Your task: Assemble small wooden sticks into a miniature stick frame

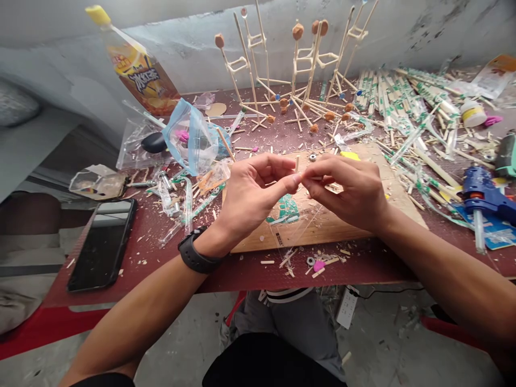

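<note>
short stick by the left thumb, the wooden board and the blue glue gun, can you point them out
Short stick (297, 163): head view, its visible upper part
Wooden board (252, 241): head view, bare wood toward its near left corner
Blue glue gun (479, 181): head view, its body

Print in plain sight, little of it legible

The drink bottle (141, 75) by the worktop's back left corner bears big, dark, stylised Chinese characters on its label, with smaller red ones above; their exact wording cannot be read with certainty. Towards the back right corner, the clear stick sleeves (377, 99) repeat green lettering, too small to make out. Near the wooden board's (250, 236) front edge, clear film (298, 234) carries a tiny black label, illegible. Below the worktop's front edge, grey clothing (314, 320) shows a white mark resembling an "A".
</note>
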A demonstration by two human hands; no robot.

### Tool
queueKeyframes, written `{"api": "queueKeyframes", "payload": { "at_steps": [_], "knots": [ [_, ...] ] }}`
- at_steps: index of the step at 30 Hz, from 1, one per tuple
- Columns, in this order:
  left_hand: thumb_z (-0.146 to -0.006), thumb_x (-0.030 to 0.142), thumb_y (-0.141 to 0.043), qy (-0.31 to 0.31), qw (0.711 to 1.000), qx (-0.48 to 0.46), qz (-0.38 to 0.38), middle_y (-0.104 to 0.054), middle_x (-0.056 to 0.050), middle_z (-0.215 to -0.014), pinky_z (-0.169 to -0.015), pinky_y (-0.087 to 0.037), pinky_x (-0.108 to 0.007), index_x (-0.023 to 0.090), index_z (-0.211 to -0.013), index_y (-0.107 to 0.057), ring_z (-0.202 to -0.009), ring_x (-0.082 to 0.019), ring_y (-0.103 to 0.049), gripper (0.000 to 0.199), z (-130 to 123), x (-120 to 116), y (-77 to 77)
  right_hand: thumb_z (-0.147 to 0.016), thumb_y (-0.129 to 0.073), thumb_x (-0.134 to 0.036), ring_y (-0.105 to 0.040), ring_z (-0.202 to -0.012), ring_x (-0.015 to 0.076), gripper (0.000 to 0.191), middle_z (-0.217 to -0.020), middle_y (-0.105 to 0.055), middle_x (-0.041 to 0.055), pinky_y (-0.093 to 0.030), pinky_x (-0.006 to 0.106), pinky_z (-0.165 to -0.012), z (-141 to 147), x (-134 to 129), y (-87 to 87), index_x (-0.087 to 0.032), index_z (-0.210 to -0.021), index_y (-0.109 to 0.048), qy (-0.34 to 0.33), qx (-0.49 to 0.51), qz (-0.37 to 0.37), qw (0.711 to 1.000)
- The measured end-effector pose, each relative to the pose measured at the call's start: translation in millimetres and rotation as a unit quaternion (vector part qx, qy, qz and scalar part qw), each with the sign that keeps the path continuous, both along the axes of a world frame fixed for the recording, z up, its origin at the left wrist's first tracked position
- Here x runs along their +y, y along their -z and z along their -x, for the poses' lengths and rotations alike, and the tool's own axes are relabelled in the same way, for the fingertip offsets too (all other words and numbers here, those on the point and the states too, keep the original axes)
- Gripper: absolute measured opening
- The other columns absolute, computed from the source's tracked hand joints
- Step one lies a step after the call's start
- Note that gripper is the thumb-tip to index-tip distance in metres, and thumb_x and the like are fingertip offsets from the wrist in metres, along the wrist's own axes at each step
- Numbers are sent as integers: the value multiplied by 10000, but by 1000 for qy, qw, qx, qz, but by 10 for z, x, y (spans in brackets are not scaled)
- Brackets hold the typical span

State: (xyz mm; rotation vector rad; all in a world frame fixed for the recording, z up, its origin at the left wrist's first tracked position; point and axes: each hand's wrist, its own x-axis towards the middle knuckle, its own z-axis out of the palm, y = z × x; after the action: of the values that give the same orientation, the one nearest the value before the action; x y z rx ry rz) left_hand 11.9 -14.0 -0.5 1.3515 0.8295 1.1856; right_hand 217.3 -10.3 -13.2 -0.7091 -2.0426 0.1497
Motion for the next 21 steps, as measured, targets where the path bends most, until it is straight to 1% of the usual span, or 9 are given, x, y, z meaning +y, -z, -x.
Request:
{"api": "queueKeyframes", "payload": {
  "at_steps": [4,8,12,16,21],
  "knots": [
    [-736,304,-978,16,998,-41,39,-795,-15,-872,-732,-631,-228,162,-948,-793,-734,-106,-743,315,-15,1,-10,-969,-684,-164,-666,-673,112,87,-828,-729,-11,-589,260,-612,3,4,2,-249,-986,-690,-3,10,-11,1000],
    [-682,308,-1005,23,994,-59,90,-789,-6,-833,-732,-637,-244,166,-912,-793,-698,-103,-726,343,-26,-7,-44,-984,-674,-195,-661,-659,114,57,-818,-732,-10,-583,265,-610,-6,13,11,-246,-989,-700,9,-2,-6,1000],
    [-646,306,-1023,33,991,-69,114,-793,-7,-846,-758,-646,-260,170,-900,-795,-718,-108,-734,368,-15,-5,-70,-991,-676,-195,-656,-655,108,61,-818,-730,-13,-570,255,-607,-19,17,22,-244,-1014,-702,3,0,-10,1000],
    [-649,293,-1024,47,986,-75,142,-799,-11,-862,-787,-658,-273,175,-891,-798,-758,-119,-750,351,4,14,-81,-1001,-671,-187,-658,-674,108,75,-835,-728,-8,-567,250,-612,-26,23,22,-240,-1042,-703,-5,-3,-15,1000],
    [-665,255,-1017,66,981,-86,161,-796,-5,-853,-778,-661,-251,166,-887,-801,-747,-106,-752,322,13,24,-76,-1015,-657,-171,-648,-659,102,66,-826,-716,0,-565,243,-615,-22,19,12,-215,-1027,-705,-17,-4,-29,999]
  ]
}}
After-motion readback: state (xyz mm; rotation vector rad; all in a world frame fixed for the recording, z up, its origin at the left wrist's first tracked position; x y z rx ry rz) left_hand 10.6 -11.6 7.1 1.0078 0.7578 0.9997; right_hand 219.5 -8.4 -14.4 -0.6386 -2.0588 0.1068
